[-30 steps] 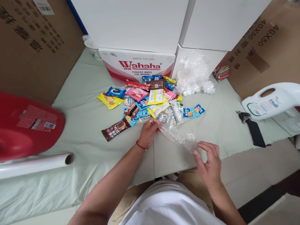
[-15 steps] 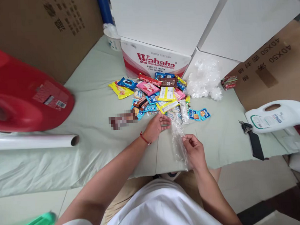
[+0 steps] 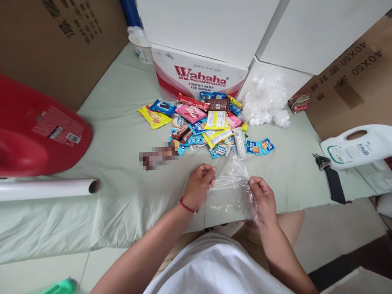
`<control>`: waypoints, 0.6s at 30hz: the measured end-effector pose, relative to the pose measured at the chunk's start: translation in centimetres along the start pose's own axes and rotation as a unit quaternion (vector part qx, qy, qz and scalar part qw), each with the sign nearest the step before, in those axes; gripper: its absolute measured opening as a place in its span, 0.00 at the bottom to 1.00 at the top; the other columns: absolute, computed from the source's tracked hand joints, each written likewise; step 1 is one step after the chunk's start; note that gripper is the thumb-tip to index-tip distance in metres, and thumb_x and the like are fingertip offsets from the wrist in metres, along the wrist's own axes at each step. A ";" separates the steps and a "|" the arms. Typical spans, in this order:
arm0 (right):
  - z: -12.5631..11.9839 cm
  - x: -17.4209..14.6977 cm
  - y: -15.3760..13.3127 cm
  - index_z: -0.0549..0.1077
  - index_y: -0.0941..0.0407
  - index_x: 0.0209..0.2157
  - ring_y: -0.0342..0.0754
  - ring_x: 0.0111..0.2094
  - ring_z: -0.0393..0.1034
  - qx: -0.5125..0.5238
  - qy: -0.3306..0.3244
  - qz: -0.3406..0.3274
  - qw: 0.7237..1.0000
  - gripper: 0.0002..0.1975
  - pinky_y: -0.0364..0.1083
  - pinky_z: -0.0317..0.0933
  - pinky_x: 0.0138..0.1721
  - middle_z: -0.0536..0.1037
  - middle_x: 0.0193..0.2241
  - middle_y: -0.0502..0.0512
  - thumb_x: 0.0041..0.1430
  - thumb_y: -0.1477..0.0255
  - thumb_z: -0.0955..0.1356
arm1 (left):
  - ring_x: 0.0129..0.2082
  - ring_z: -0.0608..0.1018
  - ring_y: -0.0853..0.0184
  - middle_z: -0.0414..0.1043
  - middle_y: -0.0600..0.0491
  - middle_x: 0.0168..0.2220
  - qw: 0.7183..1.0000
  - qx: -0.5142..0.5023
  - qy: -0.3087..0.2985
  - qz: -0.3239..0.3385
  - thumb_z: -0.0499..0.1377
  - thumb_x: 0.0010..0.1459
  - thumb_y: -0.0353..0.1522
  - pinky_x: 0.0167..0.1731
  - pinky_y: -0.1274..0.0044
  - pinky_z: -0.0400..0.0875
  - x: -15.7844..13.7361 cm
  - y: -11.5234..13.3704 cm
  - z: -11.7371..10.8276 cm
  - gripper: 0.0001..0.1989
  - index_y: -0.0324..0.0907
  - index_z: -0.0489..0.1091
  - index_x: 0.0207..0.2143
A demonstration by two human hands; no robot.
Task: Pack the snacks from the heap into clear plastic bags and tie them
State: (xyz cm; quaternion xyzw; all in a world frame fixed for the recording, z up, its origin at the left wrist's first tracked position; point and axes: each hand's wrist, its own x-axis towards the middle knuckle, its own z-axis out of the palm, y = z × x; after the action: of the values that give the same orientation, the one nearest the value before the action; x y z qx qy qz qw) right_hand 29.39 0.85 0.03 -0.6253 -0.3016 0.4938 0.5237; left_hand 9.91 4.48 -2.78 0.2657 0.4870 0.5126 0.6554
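A clear plastic bag (image 3: 231,197) is stretched flat between my two hands, near the table's front edge. My left hand (image 3: 200,181) pinches its left side, with a red cord bracelet at the wrist. The opposite side is gripped between thumb and fingers of my right hand (image 3: 262,196). Just beyond the bag lies a pile of wrapped snacks, among them a pink packet (image 3: 191,113), a yellow-and-white packet (image 3: 217,135) and a silvery-white wrapped bar (image 3: 239,143). A brown snack packet (image 3: 159,157), blurred by pixels, lies left of the pile.
Behind the pile stands a Wahaha carton (image 3: 200,74). A heap of clear plastic bags (image 3: 267,99) lies to its right. At left are a red jug (image 3: 37,127) and a plastic roll (image 3: 43,189); at right, a white jug (image 3: 359,145) and keys with a black holder (image 3: 334,183).
My left hand has moved back from the pile's edge and closed on the bag. The bag, narrow and bunched before, is now spread wide between both hands.
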 end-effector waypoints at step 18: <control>-5.9 -1.3 1.2 0.67 0.53 0.27 0.40 0.19 0.56 0.114 -0.033 0.049 0.992 0.20 0.40 0.53 0.17 0.64 0.22 0.45 0.50 0.57 0.79 | 0.14 0.53 0.78 0.76 0.48 0.25 0.939 0.042 -0.194 -0.282 0.56 0.53 0.66 0.16 0.78 0.38 -3.9 -1.1 2.7 0.36 0.40 0.72 0.36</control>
State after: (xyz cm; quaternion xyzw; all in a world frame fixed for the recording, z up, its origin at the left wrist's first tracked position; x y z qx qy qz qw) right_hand 34.32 -2.78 -0.91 -0.5590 -0.2297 0.5702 0.5564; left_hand 12.81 0.94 -1.24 0.2390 0.4267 0.2240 0.8430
